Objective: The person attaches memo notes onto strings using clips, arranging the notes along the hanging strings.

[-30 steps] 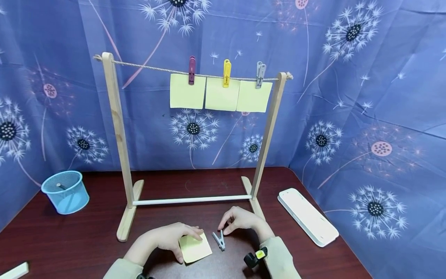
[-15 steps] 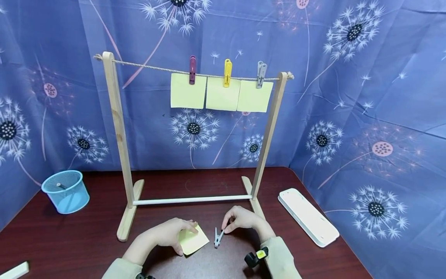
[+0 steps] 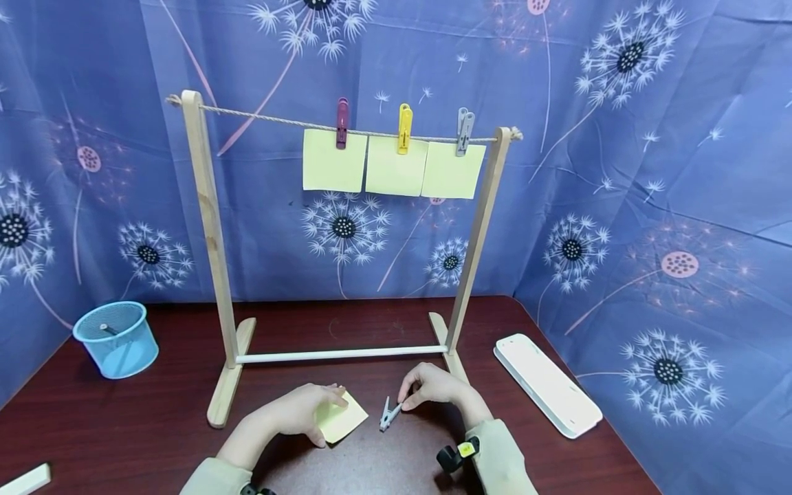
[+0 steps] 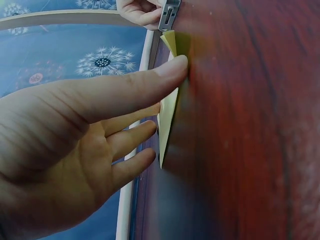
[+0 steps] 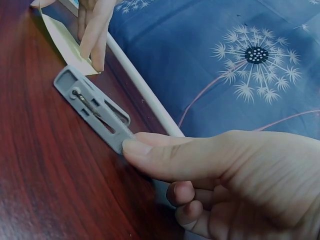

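Observation:
Between thumb and fingers my left hand (image 3: 303,412) pinches a yellow sticky note (image 3: 339,416), low over the dark table. In the left wrist view the sticky note (image 4: 169,117) appears nearly edge-on, the thumb on its near face. My right hand (image 3: 436,385) holds a grey clothespin (image 3: 390,414) by one end, just right of the note. The right wrist view has the thumb and a finger of the right hand (image 5: 220,170) on that end of the clothespin (image 5: 92,110); its other end points toward the note.
Behind the hands stands a wooden frame (image 3: 213,234) with a string (image 3: 266,119). Three yellow notes (image 3: 394,172) hang there from purple, yellow and grey clothespins (image 3: 405,129). A blue mesh cup (image 3: 117,340) is at left, a white case (image 3: 547,385) at right.
The left hand has drawn the sticky note slightly back and left. The grey clothespin has swung round in the right fingers, and the right hand has shifted slightly right.

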Action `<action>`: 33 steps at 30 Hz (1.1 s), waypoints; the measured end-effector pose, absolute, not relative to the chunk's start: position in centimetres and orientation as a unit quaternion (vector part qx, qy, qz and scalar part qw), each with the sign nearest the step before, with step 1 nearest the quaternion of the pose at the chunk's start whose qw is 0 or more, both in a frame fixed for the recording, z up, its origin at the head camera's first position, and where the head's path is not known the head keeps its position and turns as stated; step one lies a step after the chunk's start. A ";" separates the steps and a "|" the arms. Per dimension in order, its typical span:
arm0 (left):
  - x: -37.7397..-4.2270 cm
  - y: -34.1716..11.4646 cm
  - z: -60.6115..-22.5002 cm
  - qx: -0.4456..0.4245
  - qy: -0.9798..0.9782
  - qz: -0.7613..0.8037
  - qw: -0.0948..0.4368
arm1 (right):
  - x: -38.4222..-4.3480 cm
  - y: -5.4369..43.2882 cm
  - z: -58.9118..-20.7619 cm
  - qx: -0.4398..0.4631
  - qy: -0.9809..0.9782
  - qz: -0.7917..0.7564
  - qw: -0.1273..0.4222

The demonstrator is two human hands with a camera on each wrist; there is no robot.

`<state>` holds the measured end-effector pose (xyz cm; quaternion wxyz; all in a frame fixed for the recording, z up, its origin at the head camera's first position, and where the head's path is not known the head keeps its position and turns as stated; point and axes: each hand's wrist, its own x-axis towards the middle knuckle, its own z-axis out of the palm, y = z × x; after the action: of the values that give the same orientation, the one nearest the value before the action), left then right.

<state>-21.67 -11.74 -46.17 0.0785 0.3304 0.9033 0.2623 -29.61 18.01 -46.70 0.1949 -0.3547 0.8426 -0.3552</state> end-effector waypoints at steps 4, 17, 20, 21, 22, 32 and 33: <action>-21.6 -11.6 -46.1 0.329 0.904 0.260 0.084 | -29.7 18.1 -46.7 -0.367 0.829 -0.374 0.195; -21.6 -11.3 -46.3 0.322 0.914 0.239 0.061 | -29.6 17.3 -46.5 -0.424 0.815 -0.339 0.204; -21.6 -11.3 -46.3 0.320 0.915 0.239 0.056 | -29.5 17.2 -46.4 -0.435 0.816 -0.327 0.197; -21.7 -11.4 -46.4 0.320 0.915 0.238 0.053 | -29.5 17.2 -46.4 -0.436 0.815 -0.326 0.196; -21.7 -11.4 -46.4 0.321 0.915 0.237 0.052 | -29.4 17.2 -46.4 -0.437 0.816 -0.325 0.196; -21.7 -11.5 -46.1 0.337 0.905 0.252 0.056 | -29.5 17.4 -46.4 -0.424 0.816 -0.333 0.210; -21.7 -11.6 -46.1 0.338 0.903 0.257 0.057 | -29.5 17.4 -46.4 -0.422 0.813 -0.339 0.214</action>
<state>-21.67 -11.57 -46.10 0.0574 0.3381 0.9034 0.2575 -29.51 17.43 -46.41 0.2135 -0.4223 0.8132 -0.3388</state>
